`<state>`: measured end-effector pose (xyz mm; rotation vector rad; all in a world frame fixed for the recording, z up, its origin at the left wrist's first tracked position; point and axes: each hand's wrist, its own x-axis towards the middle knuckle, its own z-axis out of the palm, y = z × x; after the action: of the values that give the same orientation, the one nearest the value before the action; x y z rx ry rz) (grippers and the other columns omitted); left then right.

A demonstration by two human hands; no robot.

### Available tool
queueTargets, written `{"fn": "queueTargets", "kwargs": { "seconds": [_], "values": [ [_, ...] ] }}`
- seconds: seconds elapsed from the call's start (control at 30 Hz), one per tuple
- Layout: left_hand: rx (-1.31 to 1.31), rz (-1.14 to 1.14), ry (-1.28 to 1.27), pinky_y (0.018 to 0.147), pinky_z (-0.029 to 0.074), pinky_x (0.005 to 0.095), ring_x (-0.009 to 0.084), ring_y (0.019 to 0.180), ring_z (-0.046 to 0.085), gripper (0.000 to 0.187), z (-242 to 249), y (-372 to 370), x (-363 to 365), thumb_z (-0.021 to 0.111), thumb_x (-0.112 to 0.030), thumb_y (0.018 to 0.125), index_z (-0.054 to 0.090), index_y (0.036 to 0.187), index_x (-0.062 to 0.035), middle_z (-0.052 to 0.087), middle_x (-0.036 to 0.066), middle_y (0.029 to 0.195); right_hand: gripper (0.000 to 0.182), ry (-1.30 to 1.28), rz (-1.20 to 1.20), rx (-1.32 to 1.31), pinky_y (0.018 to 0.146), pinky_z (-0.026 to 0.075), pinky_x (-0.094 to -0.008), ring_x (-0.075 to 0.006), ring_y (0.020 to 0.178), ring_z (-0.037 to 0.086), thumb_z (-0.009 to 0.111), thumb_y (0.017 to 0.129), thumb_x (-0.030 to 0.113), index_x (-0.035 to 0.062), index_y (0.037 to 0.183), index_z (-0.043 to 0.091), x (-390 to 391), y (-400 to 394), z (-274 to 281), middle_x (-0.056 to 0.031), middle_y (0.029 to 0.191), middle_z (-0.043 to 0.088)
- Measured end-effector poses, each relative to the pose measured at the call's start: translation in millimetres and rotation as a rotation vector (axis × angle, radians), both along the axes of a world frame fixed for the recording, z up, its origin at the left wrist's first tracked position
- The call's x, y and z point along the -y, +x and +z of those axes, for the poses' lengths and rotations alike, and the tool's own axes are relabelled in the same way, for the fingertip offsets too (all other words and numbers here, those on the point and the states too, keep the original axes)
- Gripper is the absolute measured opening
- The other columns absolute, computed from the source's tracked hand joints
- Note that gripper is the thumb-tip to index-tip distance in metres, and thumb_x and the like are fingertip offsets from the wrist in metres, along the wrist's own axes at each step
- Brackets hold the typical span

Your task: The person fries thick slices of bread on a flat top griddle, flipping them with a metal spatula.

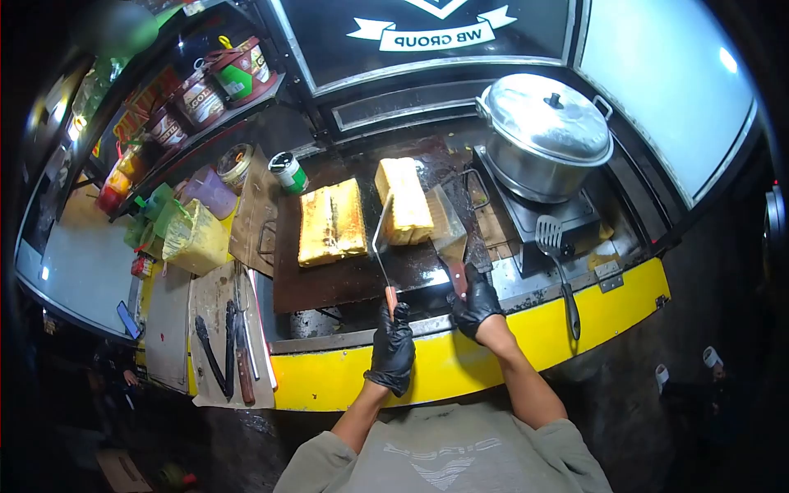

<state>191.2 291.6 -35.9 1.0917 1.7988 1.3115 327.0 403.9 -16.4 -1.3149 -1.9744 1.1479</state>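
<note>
My left hand [391, 349], in a black glove, is closed round the orange handle of a spatula [390, 297], whose metal part reaches the left side of a stacked bread block [405, 201]. Gloved in black too, my right hand [477, 306] grips a wide metal scraper [448, 230] by its brown handle, its blade at the block's right side. The block stands on a dark griddle [320, 287]. To its left, a second browned bread piece [331, 223] lies flat on the same griddle, with a dark line down its middle.
A lidded steel pot [546, 138] sits on a stove at the right, near a slotted turner [559, 275]. At the left are tongs [218, 353], a knife [244, 374], a yellowish tub [197, 238] and a green-white can [288, 172]. Buckets [240, 72] stand on a shelf.
</note>
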Motion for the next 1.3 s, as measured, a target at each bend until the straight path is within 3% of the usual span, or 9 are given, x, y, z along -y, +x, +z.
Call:
{"fn": "queueTargets", "kwargs": {
  "seconds": [0.2, 0.37, 0.63, 0.67, 0.77, 0.83, 0.9, 1.1, 1.3],
  "values": [
    [-0.092, -0.058, 0.146, 0.09, 0.038, 0.0295, 0.0281, 0.121, 0.047, 0.049, 3.1, 2.2, -13.9, 0.039, -0.024, 0.097, 0.027, 0.139, -0.0012, 0.041, 0.02, 0.137, 0.037, -0.539, 0.092, -0.296, 0.06, 0.044, -0.0251, -0.0134, 0.069, 0.056, 0.063, 0.081, 0.012, -0.0018, 0.113, 0.052, -22.1, 14.0, 3.4, -0.0074, 0.084, 0.061],
    [0.057, -0.046, 0.101, 0.097, 0.034, 0.0281, 0.024, 0.118, 0.049, 0.042, 9.4, -5.4, -8.5, 0.037, -0.021, 0.098, 0.037, 0.135, -0.0019, 0.049, 0.016, 0.131, 0.045, -0.473, 0.137, -0.243, 0.063, 0.045, -0.0246, -0.0116, 0.074, 0.055, 0.064, 0.081, 0.013, -0.0024, 0.121, 0.049, 14.7, 57.2, 6.6, -0.008, 0.09, 0.061],
    [0.567, 0.171, -0.12, 0.046, 0.027, 0.02, 0.0035, 0.052, 0.028, 0.045, 21.5, -16.0, 42.1, 0.034, -0.033, 0.099, 0.03, 0.142, -0.021, 0.031, -0.006, 0.068, 0.05, -0.294, 0.018, -0.269, 0.055, 0.042, -0.0222, -0.0078, 0.065, 0.052, 0.055, 0.089, 0.028, -0.0004, 0.129, 0.045, 60.4, 126.6, 55.0, -0.0045, 0.096, 0.061],
    [0.574, 0.126, -0.086, 0.077, 0.02, 0.0225, 0.0089, 0.095, 0.019, 0.051, 14.0, -13.6, 35.9, 0.03, -0.037, 0.099, 0.022, 0.143, -0.0119, 0.023, 0.002, 0.109, 0.053, -0.331, -0.008, -0.257, 0.052, 0.038, -0.0204, -0.0054, 0.061, 0.047, 0.052, 0.09, 0.034, 0.0019, 0.131, 0.044, 48.8, 118.2, 47.5, -0.0009, 0.091, 0.057],
    [0.466, 0.108, -0.137, 0.069, 0.039, 0.0199, 0.0047, 0.077, 0.047, 0.051, -7.5, -7.7, 20.7, 0.029, -0.036, 0.1, 0.022, 0.144, -0.0113, 0.039, 0.006, 0.137, 0.046, -0.473, -0.037, -0.384, 0.043, 0.03, -0.0193, -0.0027, 0.05, 0.04, 0.054, 0.087, 0.044, 0.0098, 0.118, 0.054, 2.3, 86.3, 24.1, 0.0061, 0.065, 0.047],
    [0.433, 0.195, -0.134, 0.055, 0.032, 0.0257, 0.009, 0.063, 0.035, 0.041, -15.2, 1.3, 14.2, 0.039, -0.034, 0.098, 0.047, 0.128, -0.0074, 0.037, 0.0, 0.071, 0.039, -0.55, 0.016, -0.395, 0.041, 0.027, -0.0195, -0.0034, 0.047, 0.039, 0.053, 0.087, 0.047, 0.0087, 0.089, 0.058, -29.7, 79.1, -8.4, 0.005, 0.063, 0.047],
    [0.368, 0.193, -0.129, 0.074, 0.041, 0.0304, 0.02, 0.085, 0.051, 0.046, -2.9, 6.7, 3.4, 0.041, -0.035, 0.097, 0.044, 0.129, -0.0019, 0.055, 0.01, 0.092, 0.037, -0.521, 0.043, -0.334, 0.04, 0.026, -0.0203, -0.0047, 0.045, 0.039, 0.054, 0.086, 0.045, 0.0083, 0.082, 0.056, -39.0, 53.4, 12.6, 0.0044, 0.059, 0.046],
    [0.107, 0.054, 0.064, 0.045, 0.033, 0.0243, 0.0057, 0.049, 0.035, 0.058, -42.7, 8.8, -13.9, 0.035, -0.045, 0.096, 0.019, 0.144, -0.0167, 0.045, -0.002, 0.069, 0.035, -0.715, -0.065, -0.244, 0.039, 0.03, -0.0213, -0.0075, 0.042, 0.039, 0.058, 0.085, 0.044, 0.0093, 0.081, 0.057, -52.2, 19.6, 20.4, 0.0019, 0.058, 0.048],
    [0.732, 0.276, -0.078, 0.045, 0.029, 0.0172, 0.0018, 0.051, 0.034, 0.033, 23.7, -18.6, 48.8, 0.041, -0.028, 0.098, 0.044, 0.127, -0.0121, 0.036, -0.008, 0.065, 0.05, 0.071, 0.17, 0.014, 0.073, 0.046, -0.0272, -0.0165, 0.088, 0.06, 0.054, 0.09, 0.026, -0.0003, 0.131, 0.044, -5.3, 76.7, 44.7, -0.0124, 0.103, 0.062]
  ]
}}
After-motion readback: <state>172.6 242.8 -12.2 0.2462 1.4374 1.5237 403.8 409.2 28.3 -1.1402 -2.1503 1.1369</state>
